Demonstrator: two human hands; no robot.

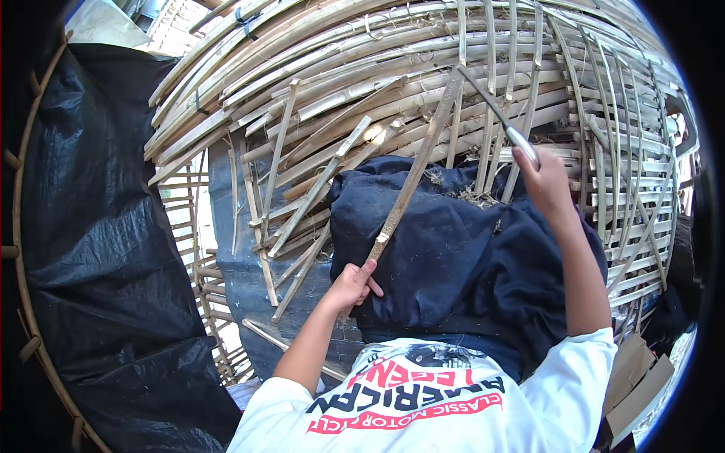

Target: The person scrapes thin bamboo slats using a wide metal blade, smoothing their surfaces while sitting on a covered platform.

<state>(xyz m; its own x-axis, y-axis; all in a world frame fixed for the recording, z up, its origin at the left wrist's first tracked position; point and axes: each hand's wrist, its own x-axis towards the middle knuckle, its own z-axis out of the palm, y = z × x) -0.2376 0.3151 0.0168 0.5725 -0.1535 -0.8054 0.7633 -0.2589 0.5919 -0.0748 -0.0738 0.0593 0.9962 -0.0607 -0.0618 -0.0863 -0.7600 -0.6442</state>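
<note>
My left hand (352, 290) is closed round the near end of a long bamboo strip (420, 162), which slants up and away over my lap. My right hand (545, 181) grips a knife (521, 143) with a pale, shiny handle and a thin dark blade. The blade points up and left, its front part by the strip's far end; whether it touches the strip I cannot tell. A dark blue cloth (445, 257) covers my lap, and some pale shavings (483, 200) lie on its far edge.
A big pile of split bamboo strips (302, 68) fills the far side. Shorter bamboo pieces (317, 189) lie loose to the left of my lap. A black plastic sheet (106, 226) hangs at the left. Woven bamboo slats (627, 166) stand at the right, with a cardboard box (638, 385) below.
</note>
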